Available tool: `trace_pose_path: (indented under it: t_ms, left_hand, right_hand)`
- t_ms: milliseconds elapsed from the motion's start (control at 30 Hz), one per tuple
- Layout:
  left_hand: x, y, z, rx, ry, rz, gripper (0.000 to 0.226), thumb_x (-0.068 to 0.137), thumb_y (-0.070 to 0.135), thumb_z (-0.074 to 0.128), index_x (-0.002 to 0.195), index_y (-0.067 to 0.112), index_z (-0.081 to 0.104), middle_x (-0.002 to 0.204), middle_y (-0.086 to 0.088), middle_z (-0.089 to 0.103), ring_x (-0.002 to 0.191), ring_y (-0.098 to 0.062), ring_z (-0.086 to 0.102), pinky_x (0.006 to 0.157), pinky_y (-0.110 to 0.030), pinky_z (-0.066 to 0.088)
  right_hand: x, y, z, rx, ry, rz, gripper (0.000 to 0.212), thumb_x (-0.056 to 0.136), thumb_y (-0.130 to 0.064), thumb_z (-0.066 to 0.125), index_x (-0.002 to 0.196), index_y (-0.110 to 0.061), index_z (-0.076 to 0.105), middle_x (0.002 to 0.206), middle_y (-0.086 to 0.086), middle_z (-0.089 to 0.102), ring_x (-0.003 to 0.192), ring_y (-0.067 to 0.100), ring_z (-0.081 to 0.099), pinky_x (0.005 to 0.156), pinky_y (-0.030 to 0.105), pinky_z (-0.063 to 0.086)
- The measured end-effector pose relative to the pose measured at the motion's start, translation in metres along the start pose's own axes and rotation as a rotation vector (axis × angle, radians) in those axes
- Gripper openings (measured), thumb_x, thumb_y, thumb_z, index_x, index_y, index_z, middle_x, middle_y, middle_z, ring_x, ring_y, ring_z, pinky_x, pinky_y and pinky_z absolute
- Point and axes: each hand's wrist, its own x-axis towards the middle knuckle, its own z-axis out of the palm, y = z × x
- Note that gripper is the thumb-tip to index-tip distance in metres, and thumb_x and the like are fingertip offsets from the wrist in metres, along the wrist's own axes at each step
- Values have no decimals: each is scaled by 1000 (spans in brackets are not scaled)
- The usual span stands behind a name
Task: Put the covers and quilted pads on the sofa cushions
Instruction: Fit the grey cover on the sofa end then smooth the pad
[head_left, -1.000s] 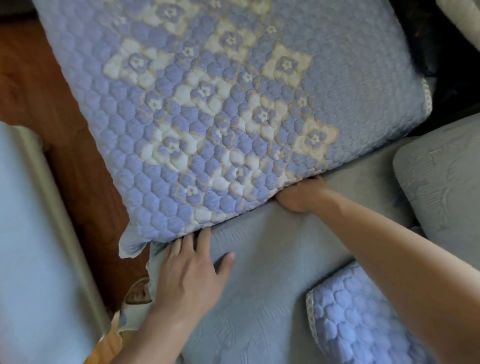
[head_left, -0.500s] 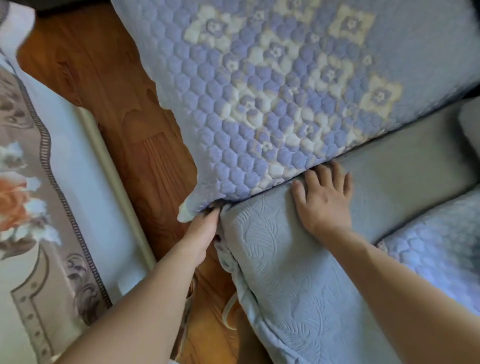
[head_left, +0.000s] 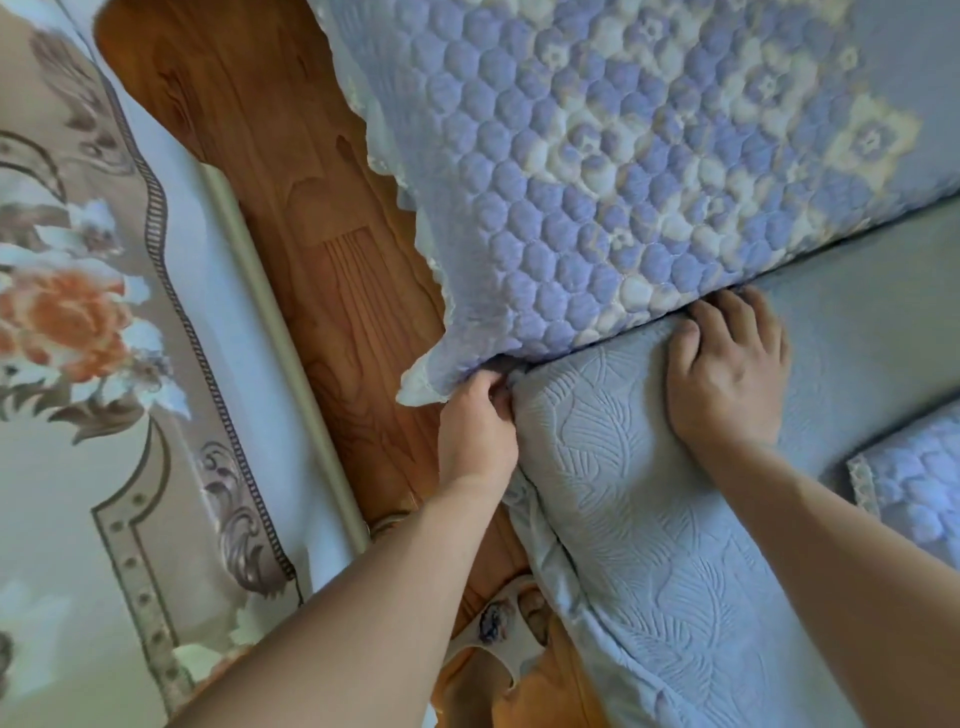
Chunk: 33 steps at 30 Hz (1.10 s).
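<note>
A blue quilted pad (head_left: 597, 171) with cream flower squares covers the back cushion at the top. Below it lies a seat cushion in a pale blue leaf-embossed cover (head_left: 649, 519). My left hand (head_left: 475, 426) is at the seam's left end, its fingers curled in under the pad's lace-edged corner; what they hold is hidden. My right hand (head_left: 727, 374) presses flat on the seat cushion, fingertips pushed into the seam under the pad. A second quilted pad (head_left: 914, 488) shows at the right edge.
A wooden sofa frame (head_left: 311, 218) runs diagonally left of the cushions. Beyond it lies a floral rug or cloth (head_left: 78, 338) in beige, orange and pale blue. A foot in a sandal (head_left: 511, 629) stands at the bottom, beside the seat cushion's edge.
My left hand slid from the top of the seat cushion to the pad's lower left corner. My right hand came up from under the pad and now presses at the seam.
</note>
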Motion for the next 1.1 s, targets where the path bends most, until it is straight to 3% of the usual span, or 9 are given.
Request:
trace_pose_path:
  t_ms: [200,333,433,533,633,733,833,933,1100]
  left_hand:
    - [28,-17,-7,409,-253,-100,13,94,4,45,93,13,55,108,-16,65,102,-37,63,83,-42,51]
    - [70,-32,12,121,-181,-450,28,100,10,45,120,7,64,122,-17,65,113,-37,61,98,-43,49]
    - [75,-38,17,-99,-221,-491,36,96,8,52,130,14,62,122,-8,65,108,-27,61,86,-32,45]
    - [42,-41,3,-403,-117,-611,25,90,11,58,108,26,70,114,2,70,99,-15,63,89,-30,47]
    - [-1,-13,0,-427,111,-539,15,96,14,57,86,21,66,101,1,64,94,-14,58,78,-16,40]
    - [-41,36,5,-382,208,-212,16,99,10,55,87,18,61,97,3,55,91,-7,53,81,-9,37]
    - [-57,39,12,-530,196,-209,23,102,10,53,95,27,67,106,8,62,100,-7,61,91,-22,50]
    - [-38,15,3,-906,176,-666,22,101,10,52,110,26,65,107,6,69,89,-11,71,74,-36,62]
    - [-26,1,-3,-601,-83,-624,10,98,23,57,101,25,67,86,5,69,68,-11,62,50,-17,45]
  right_hand:
    - [0,-1,1,-26,-16,19,35,99,-30,39,117,-14,64,132,6,59,138,30,40,114,51,30]
    - [-2,6,11,-18,46,11,34,98,-29,41,115,-12,66,131,6,61,136,30,42,113,51,31]
    - [-1,8,18,-13,53,35,37,96,-29,39,118,-13,64,134,5,58,138,29,40,114,50,28]
    - [-2,8,20,-18,6,39,37,96,-29,38,120,-13,61,136,4,55,139,28,37,115,48,25]
    - [-2,6,15,-15,-20,55,39,96,-30,37,121,-12,60,137,5,54,139,28,36,114,49,26]
    - [-2,3,13,-12,-31,62,38,96,-30,37,121,-12,60,138,6,53,140,28,36,113,49,26]
    - [-1,4,12,-10,-21,58,37,97,-29,37,119,-11,61,136,7,54,139,27,37,113,48,26]
    - [0,2,12,-15,-4,46,37,98,-28,38,118,-10,64,135,7,57,137,29,40,111,48,30]
    - [-4,-13,-9,134,16,-47,24,94,-17,50,108,-2,63,117,22,58,115,44,49,101,48,39]
